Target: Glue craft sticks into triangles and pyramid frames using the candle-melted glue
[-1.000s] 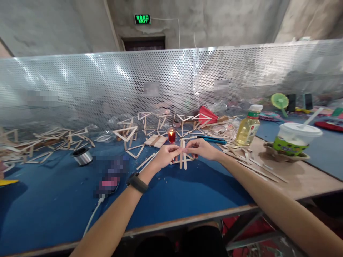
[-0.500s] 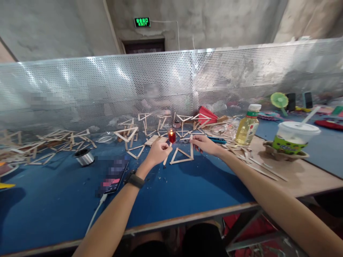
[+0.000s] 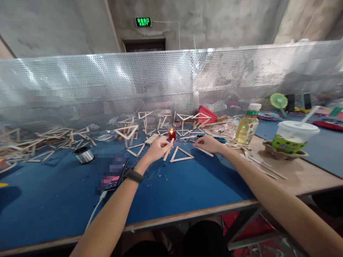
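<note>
My left hand point(image 3: 158, 147) is closed on a wooden craft stick point(image 3: 168, 150), whose upper end sits close beside a lit red candle point(image 3: 172, 134). A triangle of glued sticks point(image 3: 181, 155) lies flat on the blue table top point(image 3: 174, 192) between my hands. My right hand point(image 3: 208, 144) rests on the table to the right of the triangle, fingers pinched on the end of another wooden stick point(image 3: 205, 152) lying flat.
Several stick triangles stand behind the candle along a perforated metal screen point(image 3: 171, 85). A phone point(image 3: 114, 173) with a cable and a metal spool point(image 3: 84, 155) lie left. A bottle point(image 3: 248, 125), a lidded cup point(image 3: 293, 138) and loose sticks sit right.
My hands came apart from the stick piece they held together. The triangle now lies on the table, my left hand took one stick toward the candle, and my right hand moved right onto another stick.
</note>
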`<state>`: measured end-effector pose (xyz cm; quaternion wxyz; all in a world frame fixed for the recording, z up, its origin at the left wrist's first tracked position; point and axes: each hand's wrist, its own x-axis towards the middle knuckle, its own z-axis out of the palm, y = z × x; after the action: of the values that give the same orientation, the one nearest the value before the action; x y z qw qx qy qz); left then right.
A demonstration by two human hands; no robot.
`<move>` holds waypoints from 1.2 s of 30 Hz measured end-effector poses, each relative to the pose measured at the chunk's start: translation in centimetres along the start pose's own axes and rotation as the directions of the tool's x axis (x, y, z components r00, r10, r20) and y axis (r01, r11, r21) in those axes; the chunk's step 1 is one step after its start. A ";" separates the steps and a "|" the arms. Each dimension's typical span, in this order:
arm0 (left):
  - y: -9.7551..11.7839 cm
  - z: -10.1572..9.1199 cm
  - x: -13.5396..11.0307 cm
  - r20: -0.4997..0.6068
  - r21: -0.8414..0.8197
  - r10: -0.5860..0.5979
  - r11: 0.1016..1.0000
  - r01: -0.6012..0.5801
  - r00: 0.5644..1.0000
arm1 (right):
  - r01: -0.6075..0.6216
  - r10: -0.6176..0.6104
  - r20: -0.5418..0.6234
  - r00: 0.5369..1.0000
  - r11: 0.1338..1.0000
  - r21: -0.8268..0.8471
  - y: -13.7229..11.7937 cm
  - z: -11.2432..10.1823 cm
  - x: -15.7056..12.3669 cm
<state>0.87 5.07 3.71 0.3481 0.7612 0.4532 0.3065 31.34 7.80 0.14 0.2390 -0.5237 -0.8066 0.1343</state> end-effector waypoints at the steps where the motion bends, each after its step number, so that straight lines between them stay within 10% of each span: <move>1: 0.0 0.1 0.0 -0.011 -0.023 -0.008 1.000 0.007 1.000 | -0.009 0.009 -0.010 1.000 1.000 -0.004 0.1 0.0 0.0; 8: 0.3 0.3 0.1 -0.026 -0.080 -0.068 0.995 0.065 0.997 | -0.094 0.085 0.154 0.984 0.994 0.054 0.1 -0.6 -0.1; 15: 1.0 0.2 -0.1 0.093 -0.108 -0.099 0.988 0.109 0.991 | 0.017 -0.018 -0.034 0.999 1.000 -0.022 -1.5 -0.8 -0.3; 23: -0.4 -0.1 0.0 0.066 0.066 -0.225 0.973 0.221 0.972 | 0.047 -0.078 0.212 0.974 0.988 0.149 -0.6 -0.1 -0.1; 36: -0.3 0.6 0.2 0.086 -0.102 -0.077 0.991 0.086 0.993 | 0.138 -0.153 0.114 0.982 0.981 0.136 -2.6 -0.5 -0.6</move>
<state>1.28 5.24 3.19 0.4184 0.7346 0.4523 0.2841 29.80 6.15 1.64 0.2308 -0.4375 -0.8457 0.2000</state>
